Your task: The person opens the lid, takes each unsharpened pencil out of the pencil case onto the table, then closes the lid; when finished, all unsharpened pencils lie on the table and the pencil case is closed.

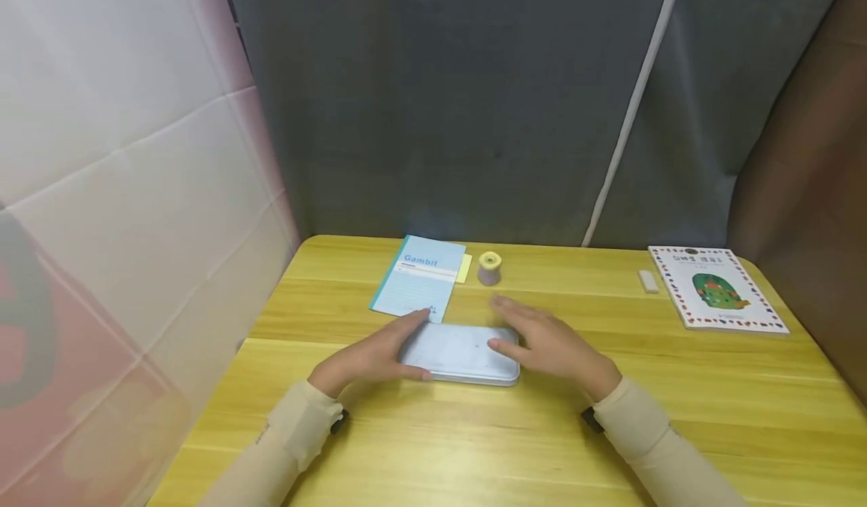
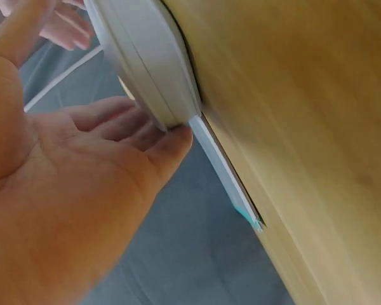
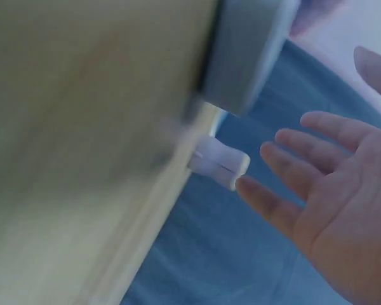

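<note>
A flat pale grey tin case (image 1: 460, 353) lies on the yellow wooden table (image 1: 474, 432), near its middle. My left hand (image 1: 375, 353) rests against the case's left end, fingers laid straight along the far edge and thumb at the near edge. In the left wrist view the fingertips (image 2: 171, 136) touch the rounded corner of the case (image 2: 146, 63). My right hand (image 1: 549, 341) lies at the case's right end with its thumb on the lid. In the right wrist view that hand (image 3: 333, 197) has its fingers spread, clear of the case (image 3: 251, 44).
Behind the case lie a light blue "Gambit" booklet (image 1: 421, 277), a yellow sticky note (image 1: 464, 268) and a small cylinder with a yellow top (image 1: 489, 268). A white eraser (image 1: 648, 280) and a picture book (image 1: 716, 289) sit far right. Cloth screens enclose the back and left.
</note>
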Available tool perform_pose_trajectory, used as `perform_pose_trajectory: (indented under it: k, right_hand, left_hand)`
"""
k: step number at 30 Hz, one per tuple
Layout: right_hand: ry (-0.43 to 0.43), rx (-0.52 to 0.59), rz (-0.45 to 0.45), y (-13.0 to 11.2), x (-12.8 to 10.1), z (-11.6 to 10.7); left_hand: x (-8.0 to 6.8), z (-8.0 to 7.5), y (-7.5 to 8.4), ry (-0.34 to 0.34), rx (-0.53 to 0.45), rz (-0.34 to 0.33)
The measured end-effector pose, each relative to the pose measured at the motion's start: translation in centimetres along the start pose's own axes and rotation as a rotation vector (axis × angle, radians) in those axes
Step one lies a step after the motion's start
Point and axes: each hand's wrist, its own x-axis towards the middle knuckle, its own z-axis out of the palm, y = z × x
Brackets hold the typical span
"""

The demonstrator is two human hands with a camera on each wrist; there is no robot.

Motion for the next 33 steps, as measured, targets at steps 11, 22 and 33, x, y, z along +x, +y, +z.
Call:
perform_pose_trajectory:
  k: [11, 22, 33]
  right_hand:
    - [-0.074, -0.26, -0.171, -0.6, -0.8, 2.5]
    - [-0.002, -0.547, -0.352, -0.2, -1.0, 3.3]
    - [0.096, -0.774, -0.509, 0.7, -1.2, 3.7]
  left_hand:
    - [-0.1, 0.5, 0.0, 0.006, 0.079, -0.074]
    - [-0.1, 0.7, -0.2, 0.023, 0.212, -0.006]
    - [0.0, 0.7, -0.3, 0.001, 0.304, 0.059]
